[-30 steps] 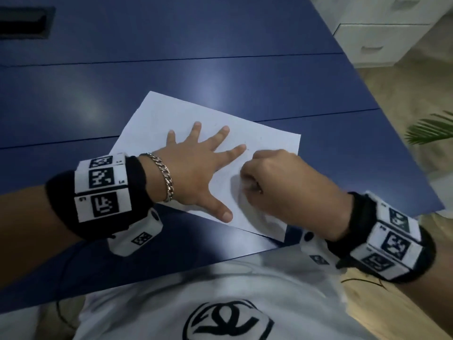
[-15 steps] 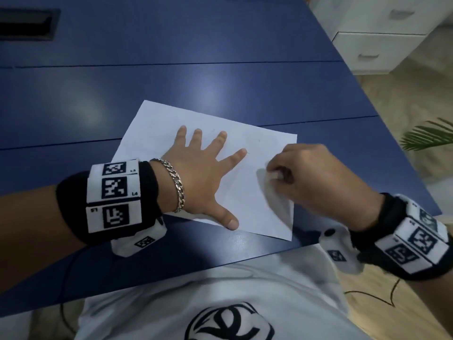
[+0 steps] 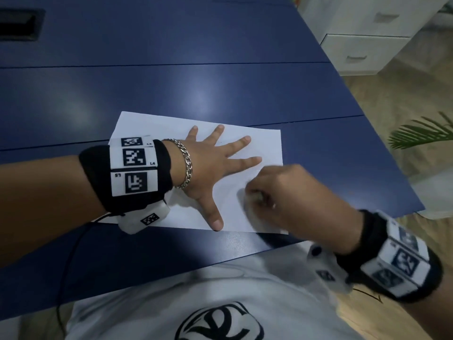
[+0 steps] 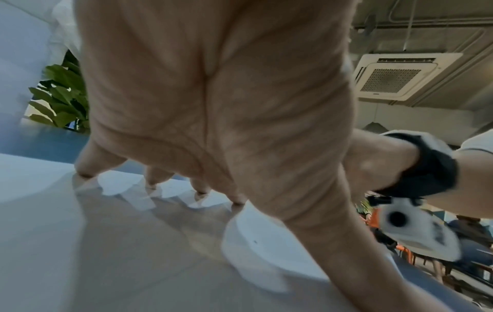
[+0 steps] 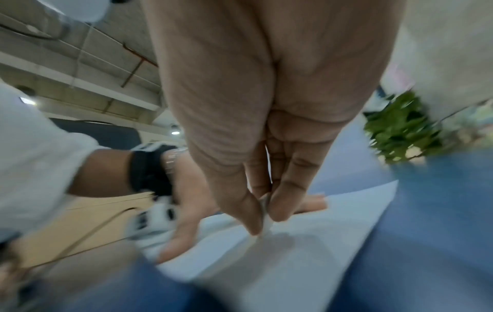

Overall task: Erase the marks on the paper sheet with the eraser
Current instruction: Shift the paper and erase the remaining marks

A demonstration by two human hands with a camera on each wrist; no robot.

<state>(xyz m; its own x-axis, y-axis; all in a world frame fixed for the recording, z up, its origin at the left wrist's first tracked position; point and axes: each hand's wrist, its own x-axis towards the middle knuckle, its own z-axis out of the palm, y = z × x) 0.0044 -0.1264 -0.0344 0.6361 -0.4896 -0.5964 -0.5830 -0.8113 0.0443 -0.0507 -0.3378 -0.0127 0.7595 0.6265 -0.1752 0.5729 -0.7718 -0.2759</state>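
A white paper sheet (image 3: 152, 130) lies on the blue table (image 3: 220, 89) near its front edge. My left hand (image 3: 215, 165) lies flat on the sheet with its fingers spread, pressing it down; in the left wrist view its fingertips (image 4: 85, 171) touch the paper sheet (image 4: 40, 211). My right hand (image 3: 255, 197) pinches a small white eraser (image 5: 266, 221) between thumb and fingers and holds its tip on the paper sheet (image 5: 333, 232), just right of the left thumb. The eraser is mostly hidden by the fingers in the head view. I make out no marks on the sheet.
A white drawer cabinet (image 3: 362, 45) stands beyond the table's right edge, with a green plant (image 3: 426, 131) over the tan floor. A dark recessed slot (image 3: 19, 24) sits in the table at the far left. My white shirt (image 3: 196, 303) fills the bottom.
My right hand with the eraser swung out to the sheet's right edge and has come back toward the left thumb. The left hand stays flat on the paper.
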